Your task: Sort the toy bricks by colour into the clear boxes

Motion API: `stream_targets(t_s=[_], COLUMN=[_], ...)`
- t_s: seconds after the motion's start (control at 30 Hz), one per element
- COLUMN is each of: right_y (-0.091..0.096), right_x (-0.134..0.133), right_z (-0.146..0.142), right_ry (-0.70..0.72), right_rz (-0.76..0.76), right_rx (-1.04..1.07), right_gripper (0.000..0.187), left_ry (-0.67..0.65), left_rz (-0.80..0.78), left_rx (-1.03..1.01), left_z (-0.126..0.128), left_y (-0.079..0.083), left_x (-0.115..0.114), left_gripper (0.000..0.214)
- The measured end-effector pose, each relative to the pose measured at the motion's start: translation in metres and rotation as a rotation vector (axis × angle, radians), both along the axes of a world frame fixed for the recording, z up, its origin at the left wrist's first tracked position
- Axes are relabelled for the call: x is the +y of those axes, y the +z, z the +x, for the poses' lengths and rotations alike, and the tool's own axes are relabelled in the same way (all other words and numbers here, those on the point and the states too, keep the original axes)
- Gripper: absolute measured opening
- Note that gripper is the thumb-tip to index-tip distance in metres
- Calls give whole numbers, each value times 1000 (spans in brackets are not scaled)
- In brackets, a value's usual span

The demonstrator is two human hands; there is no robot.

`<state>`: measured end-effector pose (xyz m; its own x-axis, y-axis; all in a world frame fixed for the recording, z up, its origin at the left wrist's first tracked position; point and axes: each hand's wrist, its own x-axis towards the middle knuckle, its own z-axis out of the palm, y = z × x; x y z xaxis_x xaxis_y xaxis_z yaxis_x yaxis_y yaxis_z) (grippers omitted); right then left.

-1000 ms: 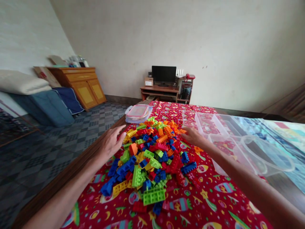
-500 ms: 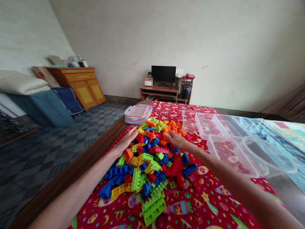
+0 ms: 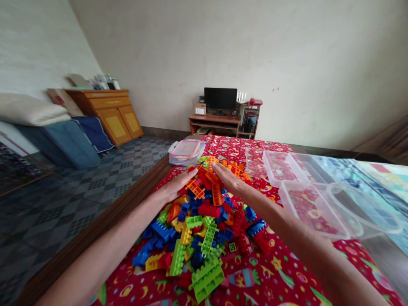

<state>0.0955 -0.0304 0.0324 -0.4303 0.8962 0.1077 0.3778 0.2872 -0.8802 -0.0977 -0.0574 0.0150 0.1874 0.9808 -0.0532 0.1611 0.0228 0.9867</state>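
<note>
A heap of toy building bricks (image 3: 191, 221) in green, blue, red, orange and yellow lies on a red patterned tablecloth (image 3: 274, 280). At the heap's far left side is my left hand (image 3: 178, 185), fingers stretched forward and flat against the bricks. My right hand (image 3: 228, 178) reaches in from the other side, also with straight fingers, beside orange bricks (image 3: 216, 193). Between the two hands the bricks are bunched up. Neither hand grips a brick. A large light green brick (image 3: 207, 280) sits at the near end of the heap.
Several clear plastic boxes (image 3: 314, 212) stand to the right of the heap. Stacked lids (image 3: 186, 148) lie at the far left corner. A dark wooden edge (image 3: 127, 204) runs along the left side. Farther back are a desk with a monitor (image 3: 220, 98) and a wooden cabinet (image 3: 117, 121).
Both hands have moved closer together at the far part of the heap, pushing bricks inward. Several bricks have shifted and tumbled toward the near side.
</note>
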Motion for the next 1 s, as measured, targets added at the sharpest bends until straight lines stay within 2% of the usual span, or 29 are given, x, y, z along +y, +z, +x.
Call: stream_targets(t_s=[0.07,0.13,0.2,0.27,0.3,0.37,0.4,0.47,0.57,0.6,0.67,0.8,1.0], right_y=[12,19,20,15,11,-3,-12,-31,-57,-63,-71,-68,-55], right_x=[-4,-7,-13,-23,-30,-49,-59,-81,-102,-105,-104,-85,-54], right_z=[10,26,48,77,94,126,139,156,148,139,117,84,55], right_ry=[0,25,48,66,102,235,306,353,308,279,218,170,204], right_rz=[-37,-33,24,108,140,176,213,356,523,550,567,575,661], right_rx=[-12,-69,-190,-351,-442,-590,-605,-600,-687,-720,-759,-754,-551], right_gripper=[58,53,50,51,55,75,86,105,112,111,110,109,98], left_ry=[26,41,33,20,-19,-83,-107,-133,-87,-75,11,42,-2], left_rz=[183,302,311,299,308,322,319,311,350,359,409,561,624], left_rx=[280,530,659,691,718,776,786,789,839,872,904,902,807], left_z=[-8,-19,-37,-62,-77,-106,-118,-132,-118,-107,-83,-52,-38], left_y=[7,13,16,11,6,-12,-24,-48,-79,-85,-92,-88,-68], left_x=[0,-4,-15,-33,-45,-74,-90,-119,-151,-156,-158,-142,-108], left_gripper=[69,74,78,79,77,75,80,97,130,133,127,114,92])
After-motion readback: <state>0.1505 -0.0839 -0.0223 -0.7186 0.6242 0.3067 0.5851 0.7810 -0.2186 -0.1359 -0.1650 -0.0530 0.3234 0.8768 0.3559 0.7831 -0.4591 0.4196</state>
